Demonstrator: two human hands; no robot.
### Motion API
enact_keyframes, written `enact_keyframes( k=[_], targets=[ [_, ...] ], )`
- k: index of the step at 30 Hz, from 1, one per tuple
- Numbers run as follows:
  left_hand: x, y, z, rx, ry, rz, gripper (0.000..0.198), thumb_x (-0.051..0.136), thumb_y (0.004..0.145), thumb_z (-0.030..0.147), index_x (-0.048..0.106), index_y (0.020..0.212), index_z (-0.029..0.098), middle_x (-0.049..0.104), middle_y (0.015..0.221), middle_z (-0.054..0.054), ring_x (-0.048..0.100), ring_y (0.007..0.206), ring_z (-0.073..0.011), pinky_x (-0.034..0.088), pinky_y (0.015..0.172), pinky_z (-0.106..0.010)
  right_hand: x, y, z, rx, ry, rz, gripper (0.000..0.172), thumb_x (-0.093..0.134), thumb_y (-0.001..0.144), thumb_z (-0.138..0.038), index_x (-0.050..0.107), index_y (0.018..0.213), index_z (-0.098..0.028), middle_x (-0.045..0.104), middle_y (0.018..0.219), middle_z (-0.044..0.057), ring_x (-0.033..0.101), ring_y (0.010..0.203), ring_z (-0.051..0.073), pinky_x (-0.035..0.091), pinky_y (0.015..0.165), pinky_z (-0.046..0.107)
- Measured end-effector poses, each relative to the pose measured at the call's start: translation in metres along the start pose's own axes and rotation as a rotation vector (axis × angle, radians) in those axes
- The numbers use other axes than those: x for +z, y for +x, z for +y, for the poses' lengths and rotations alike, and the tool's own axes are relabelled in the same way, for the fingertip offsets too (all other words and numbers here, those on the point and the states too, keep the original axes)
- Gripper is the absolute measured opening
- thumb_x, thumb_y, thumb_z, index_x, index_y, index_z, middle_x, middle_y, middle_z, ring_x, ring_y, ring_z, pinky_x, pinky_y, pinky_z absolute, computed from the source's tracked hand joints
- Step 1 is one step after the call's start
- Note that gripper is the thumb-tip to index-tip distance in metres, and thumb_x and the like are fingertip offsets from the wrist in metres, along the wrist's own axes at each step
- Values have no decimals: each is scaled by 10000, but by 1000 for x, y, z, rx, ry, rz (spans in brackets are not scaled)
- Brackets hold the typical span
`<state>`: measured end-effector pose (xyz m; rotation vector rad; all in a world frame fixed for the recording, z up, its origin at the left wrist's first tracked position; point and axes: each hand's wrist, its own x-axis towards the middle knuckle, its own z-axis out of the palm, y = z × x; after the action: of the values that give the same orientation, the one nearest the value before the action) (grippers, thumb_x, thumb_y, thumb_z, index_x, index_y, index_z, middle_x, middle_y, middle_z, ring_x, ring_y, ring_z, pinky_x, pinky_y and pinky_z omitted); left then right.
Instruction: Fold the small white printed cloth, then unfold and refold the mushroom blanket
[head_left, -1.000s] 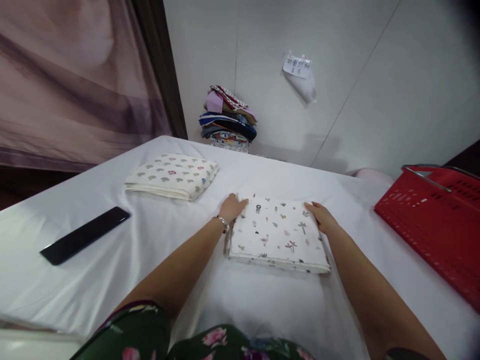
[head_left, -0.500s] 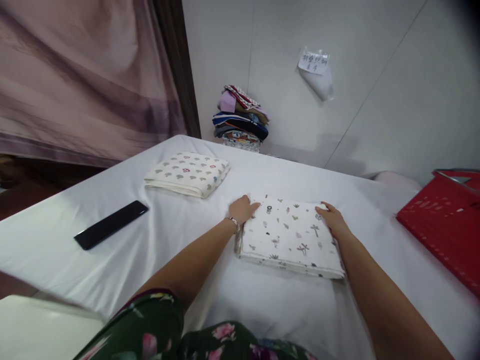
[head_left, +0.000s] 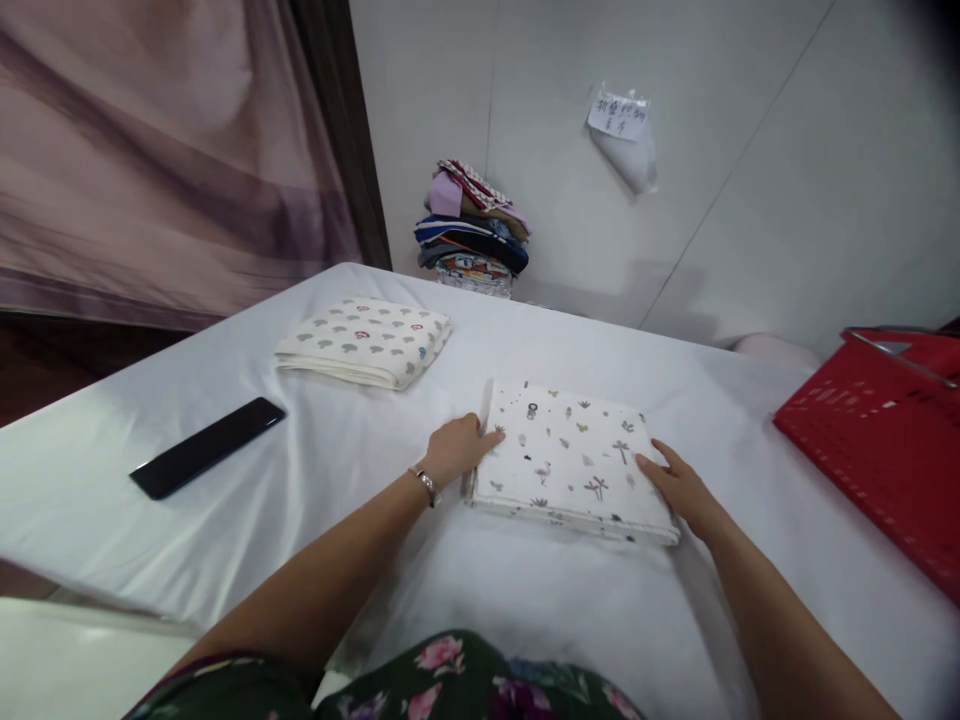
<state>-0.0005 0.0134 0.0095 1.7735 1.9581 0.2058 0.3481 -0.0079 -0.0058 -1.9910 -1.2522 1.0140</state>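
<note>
Now both hands have slid back along the folded printed cloth [head_left: 570, 455], from its far corners to its near half. My left hand [head_left: 454, 450] is open, fingertips on the left edge; my right hand [head_left: 679, 485] is open, flat at the right edge. The cloth lies flat on the white sheet [head_left: 337, 480].

Folded cloth [head_left: 570, 460] at the counter's [head_left: 525, 600] middle; second folded cloth [head_left: 364, 340] toward the far left corner; phone [head_left: 206, 447] by the left edge; basket [head_left: 877, 440] at the right edge.

Head-worn camera looks forward and down, close over the white sheet [head_left: 337, 470].
</note>
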Motion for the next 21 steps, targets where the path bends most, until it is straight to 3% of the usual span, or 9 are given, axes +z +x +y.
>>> enact_keyframes(
  k=[3,6,9,11,13,15,18,21],
  targets=[
    [0,4,4,3,42,4,481,424,726,643,551,892,209,659,944,-84,604,872,-259,424,679,-322,6,-3,4,-47,7,52,704,630,720,-467,415,1333,-196,665,832,60,626,712,195,490,619,277],
    [-1,4,4,8,21,15,461,416,740,638,549,850,211,661,895,-73,603,841,-247,425,666,-318,7,3,7,-82,-59,71,676,627,721,-434,425,1322,-202,663,809,45,619,702,200,487,656,303],
    [-2,-6,-2,21,-49,40,467,382,771,635,549,883,214,652,910,-61,600,821,-220,432,671,-309,2,11,3,-197,-239,140,651,624,719,-421,442,1311,-222,660,951,69,612,851,234,459,804,354],
    [-2,-19,-4,77,-53,129,435,387,802,589,542,946,209,630,971,-63,593,841,-212,439,686,-312,1,18,-7,-361,-360,184,608,581,754,-420,445,1308,-207,601,1142,99,554,1030,259,405,913,377],
    [2,-37,-1,220,-1,274,381,412,831,510,527,1015,196,596,1036,-76,571,908,-219,439,739,-327,5,26,-23,-542,-461,163,550,501,811,-412,442,1309,-186,501,1294,104,450,1181,258,338,995,381],
    [10,-57,6,454,83,362,332,450,842,430,514,1056,185,570,1074,-87,530,982,-230,419,808,-347,15,36,-44,-657,-557,63,518,440,847,-386,427,1319,-173,437,1361,90,372,1254,240,288,1039,373],
    [27,-81,19,811,211,275,257,511,826,287,514,1066,195,558,1089,-78,493,1009,-223,386,847,-365,34,56,-74,-618,-716,-148,557,417,850,-337,350,1370,-151,348,1426,85,317,1296,242,258,1060,370],
    [43,-90,26,975,319,209,301,446,819,97,499,1098,197,552,1091,-64,476,1014,-204,366,852,-364,51,76,-97,-540,-790,-265,627,488,791,-317,344,1379,-151,403,1390,100,409,1237,278,325,1017,386]
  ],
)
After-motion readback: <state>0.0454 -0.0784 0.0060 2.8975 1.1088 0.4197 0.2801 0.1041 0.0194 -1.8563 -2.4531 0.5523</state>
